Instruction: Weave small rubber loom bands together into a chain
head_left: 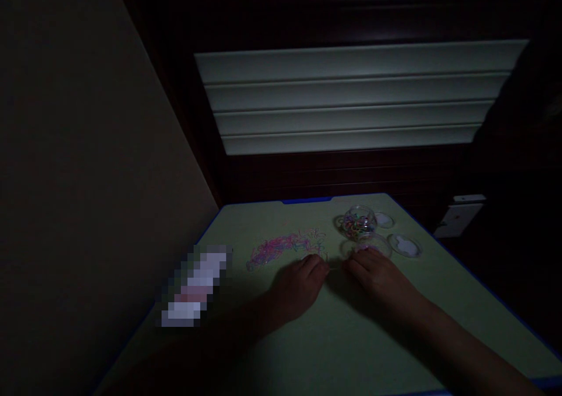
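Observation:
My left hand (302, 286) is closed in a pinch low over the table, just in front of a loose spread of pink, purple and blue rubber bands (281, 248). From its fingertips a faint pale strand, apparently a rubber band (332, 269), runs toward my right hand (373, 273). That hand is also closed, with its fingertips at the near side of a clear round tub (381, 242); what they hold is too dark to make out. Behind it stands a second clear tub (360, 223) filled with multicoloured small bands.
Two clear round lids with whitish middles, a nearer lid (404, 245) and a farther lid (384, 219), lie right of the tubs. A pixelated white and pinkish item (195, 287) is on the left of the blue-edged table (351, 349). A wall borders the left side.

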